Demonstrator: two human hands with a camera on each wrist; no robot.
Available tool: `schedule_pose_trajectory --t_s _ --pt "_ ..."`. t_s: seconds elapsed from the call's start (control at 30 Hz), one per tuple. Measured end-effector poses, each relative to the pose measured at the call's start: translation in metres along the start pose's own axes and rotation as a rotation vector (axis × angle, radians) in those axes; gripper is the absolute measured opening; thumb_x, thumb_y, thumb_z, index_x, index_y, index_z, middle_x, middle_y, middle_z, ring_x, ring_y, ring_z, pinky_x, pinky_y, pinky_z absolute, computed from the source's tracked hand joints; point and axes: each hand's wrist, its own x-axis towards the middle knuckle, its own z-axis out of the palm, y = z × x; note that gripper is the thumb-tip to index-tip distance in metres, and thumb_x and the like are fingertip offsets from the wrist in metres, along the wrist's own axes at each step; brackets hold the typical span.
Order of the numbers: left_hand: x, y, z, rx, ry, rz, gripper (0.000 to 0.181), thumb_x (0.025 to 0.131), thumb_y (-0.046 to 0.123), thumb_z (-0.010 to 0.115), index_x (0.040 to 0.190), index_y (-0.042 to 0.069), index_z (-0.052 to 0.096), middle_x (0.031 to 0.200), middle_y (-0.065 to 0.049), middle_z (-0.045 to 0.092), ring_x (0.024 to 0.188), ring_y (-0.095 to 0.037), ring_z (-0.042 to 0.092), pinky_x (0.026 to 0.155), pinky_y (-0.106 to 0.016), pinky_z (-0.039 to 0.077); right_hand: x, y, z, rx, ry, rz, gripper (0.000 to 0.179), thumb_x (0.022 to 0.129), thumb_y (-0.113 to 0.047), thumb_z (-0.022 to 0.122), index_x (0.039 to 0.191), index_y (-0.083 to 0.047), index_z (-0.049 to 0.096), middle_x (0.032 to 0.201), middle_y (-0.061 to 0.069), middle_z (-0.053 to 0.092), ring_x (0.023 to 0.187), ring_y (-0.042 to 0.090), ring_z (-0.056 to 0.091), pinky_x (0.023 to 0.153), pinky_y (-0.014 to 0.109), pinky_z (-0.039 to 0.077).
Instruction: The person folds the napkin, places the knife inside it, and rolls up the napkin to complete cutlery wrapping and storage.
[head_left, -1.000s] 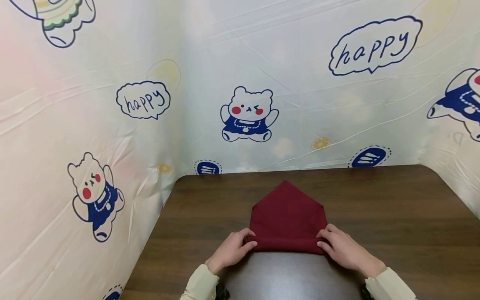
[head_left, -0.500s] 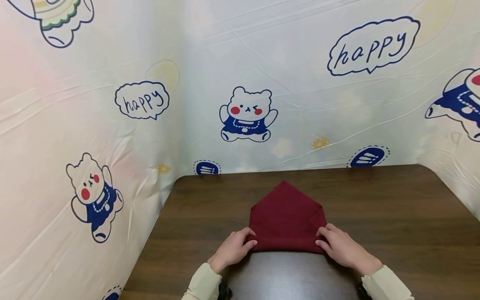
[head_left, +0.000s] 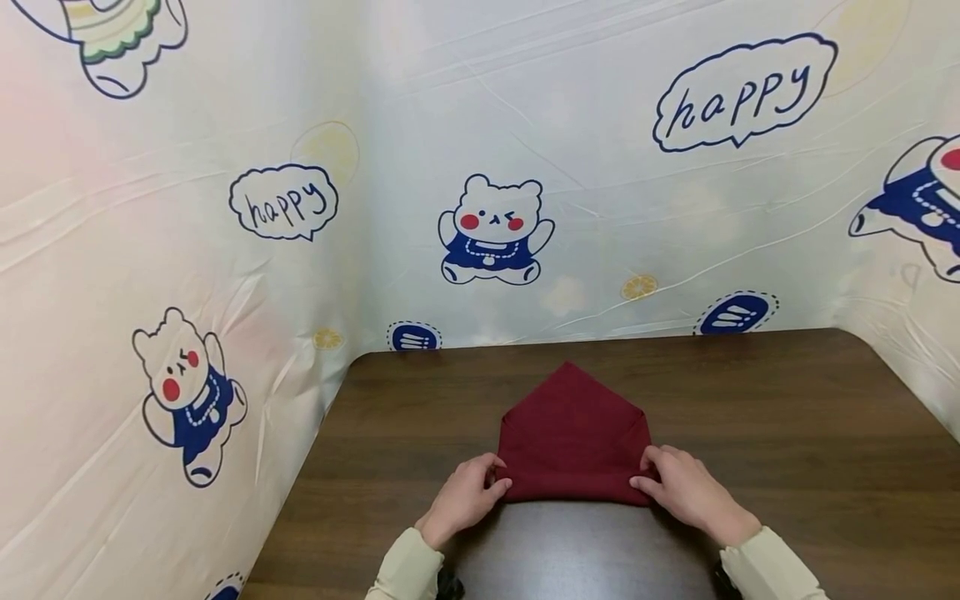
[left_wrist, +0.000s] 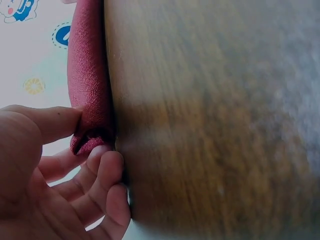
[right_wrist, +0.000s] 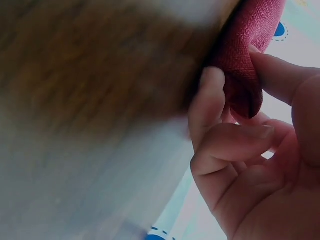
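Note:
A dark red cloth (head_left: 573,433) lies folded on the table, its far end a point and its near edge rolled into a thick band. My left hand (head_left: 463,497) holds the left end of that roll between thumb and curled fingers. At the opposite end my right hand (head_left: 690,492) grips the roll in the same way. In the left wrist view the rolled cloth (left_wrist: 90,70) shows its open end, with the thumb pressed on one side and fingertips at the other. The right wrist view has the cloth end (right_wrist: 245,65) pinched between thumb and fingers.
The brown wooden table (head_left: 810,417) reaches back to a pale curtain (head_left: 600,208) printed with bears and lettering. More of the curtain hangs along the left and right sides.
The fingers of my right hand have shifted slightly at the roll's right end. The left hand and the cloth stay almost where they were.

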Motion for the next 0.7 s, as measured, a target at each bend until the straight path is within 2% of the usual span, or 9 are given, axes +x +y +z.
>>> schedule_pose_trajectory --t_s 0.23,0.37,0.47,0.6,0.7 --pt "-0.0008 0.0013 0.0022 0.034 0.066 -0.042 0.022 0.088 0.024 0.069 0.104 0.013 0.058 0.094 0.001 0.056 0.087 -0.016 0.056 0.074 -0.031 0.046 -0.0004 0.0013 0.0003 0.015 0.001 0.015 0.023 0.084 -0.029 0.074 0.083 -0.016 0.055 0.075 -0.003 0.054 0.067 0.012 0.048 0.062 0.033 0.044" --pt "-0.0006 0.003 0.0016 0.021 0.069 -0.026 0.019 0.088 0.019 0.069 0.101 0.014 0.057 0.094 0.0 0.057 0.087 -0.017 0.055 0.073 -0.03 0.045 -0.0011 0.0012 0.0006 0.004 0.011 0.023 0.023 0.084 -0.031 0.073 0.085 -0.017 0.055 0.079 -0.004 0.052 0.067 0.012 0.047 0.06 0.032 0.041" --pt "-0.0002 0.003 0.0017 0.013 0.074 -0.02 0.019 0.087 0.018 0.07 0.1 0.014 0.056 0.093 0.0 0.056 0.085 -0.016 0.054 0.071 -0.028 0.044 -0.002 0.0008 0.0019 -0.031 0.058 -0.004 0.023 0.082 -0.029 0.075 0.087 -0.018 0.056 0.082 -0.005 0.05 0.071 0.012 0.046 0.06 0.031 0.041" --pt "0.0005 0.0025 0.0019 0.011 0.085 -0.019 0.017 0.087 0.017 0.07 0.098 0.013 0.058 0.091 -0.001 0.056 0.083 -0.016 0.053 0.07 -0.027 0.043 -0.0028 -0.0008 0.0065 -0.111 0.17 -0.13 0.023 0.079 -0.023 0.079 0.084 -0.02 0.056 0.085 -0.007 0.05 0.079 0.012 0.046 0.066 0.032 0.043" --pt "0.0007 0.0028 0.0016 0.022 0.098 -0.025 0.013 0.086 0.017 0.069 0.095 0.014 0.06 0.09 -0.001 0.056 0.079 -0.013 0.052 0.068 -0.026 0.043 -0.0028 -0.0027 0.0092 -0.173 0.24 -0.228 0.025 0.076 -0.017 0.08 0.078 -0.023 0.056 0.084 -0.008 0.049 0.079 0.012 0.044 0.066 0.031 0.04"
